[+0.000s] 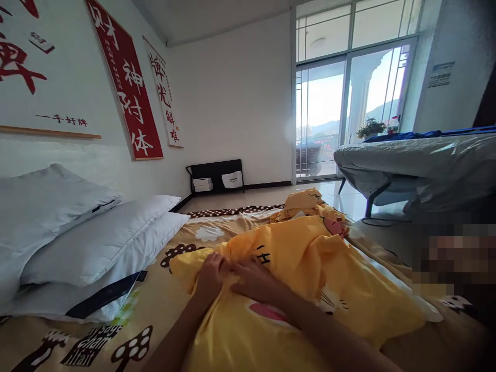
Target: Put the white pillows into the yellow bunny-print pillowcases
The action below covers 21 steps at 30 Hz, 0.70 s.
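Observation:
A yellow cartoon-print quilt cover (310, 268) lies bunched on the bed in front of me. My left hand (211, 276) pinches its near corner edge, fingers closed on the fabric. My right hand (253, 279) lies right beside the left, pressed onto the same fabric and gripping a fold. Both forearms reach in from the bottom of the view. A second yellow bundle (304, 201) sits farther down the bed.
Three white pillows (89, 243) are stacked at the left against the wall. The mushroom-print bedsheet (116, 351) covers the bed. A grey covered table (418, 165) stands at the right, a black low shelf (217, 175) at the far wall, glass balcony doors (349, 108) beyond. A blurred person is at the right edge.

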Available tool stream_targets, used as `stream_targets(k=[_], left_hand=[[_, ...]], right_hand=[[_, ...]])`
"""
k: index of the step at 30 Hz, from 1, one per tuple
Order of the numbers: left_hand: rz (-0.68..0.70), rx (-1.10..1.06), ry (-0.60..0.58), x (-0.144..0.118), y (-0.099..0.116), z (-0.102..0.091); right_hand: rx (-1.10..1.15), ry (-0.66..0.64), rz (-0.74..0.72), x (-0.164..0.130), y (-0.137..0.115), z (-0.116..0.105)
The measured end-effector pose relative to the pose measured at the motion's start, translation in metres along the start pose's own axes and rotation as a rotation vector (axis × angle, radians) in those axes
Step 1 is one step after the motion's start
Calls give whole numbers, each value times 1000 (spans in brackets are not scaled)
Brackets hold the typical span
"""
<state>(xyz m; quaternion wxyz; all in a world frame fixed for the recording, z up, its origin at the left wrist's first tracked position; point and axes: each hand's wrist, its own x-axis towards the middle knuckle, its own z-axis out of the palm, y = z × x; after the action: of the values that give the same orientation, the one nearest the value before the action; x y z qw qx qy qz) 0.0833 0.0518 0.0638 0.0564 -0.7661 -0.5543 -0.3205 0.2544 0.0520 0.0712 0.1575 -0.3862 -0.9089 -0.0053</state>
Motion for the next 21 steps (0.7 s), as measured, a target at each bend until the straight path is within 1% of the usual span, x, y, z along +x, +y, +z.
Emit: stream_targets(k=[2, 5, 7, 9, 11, 12, 14, 16, 17, 19, 21], left_hand=[[-29, -2, 10, -13, -24, -5], [-92, -48, -28, -37, -57, -16], [-137, -117, -52, -55, -72, -23], [-164, -213, -51, -72, -79, -28], [-225, -334, -16, -87, -80, -32], [-276, -397, -3, -93, -79, -33], [-397, -514, -23, -105, -75, -33], [-492, -619, -122, -115, -69, -32], [-529, -669, -182, -119, -65, -32], [-594, -743, -273, -125, -55, -33], [-625, -761, -287, -129, -42, -38]], right_hand=[[-61, 27, 91, -8, 5, -9], [-110, -3, 152, -20, 13, -29], [-145, -26, 166, -29, 22, -47], [-177, -14, 179, -40, 35, -65], [-214, 43, 227, -54, 52, -76], [-229, 58, 253, -61, 60, -78], [-244, 37, 278, -73, 74, -77], [-241, -15, 268, -83, 83, -73], [-241, 4, 261, -86, 86, -72], [-249, 98, 281, -88, 91, -70], [-250, 145, 305, -86, 94, -66]])
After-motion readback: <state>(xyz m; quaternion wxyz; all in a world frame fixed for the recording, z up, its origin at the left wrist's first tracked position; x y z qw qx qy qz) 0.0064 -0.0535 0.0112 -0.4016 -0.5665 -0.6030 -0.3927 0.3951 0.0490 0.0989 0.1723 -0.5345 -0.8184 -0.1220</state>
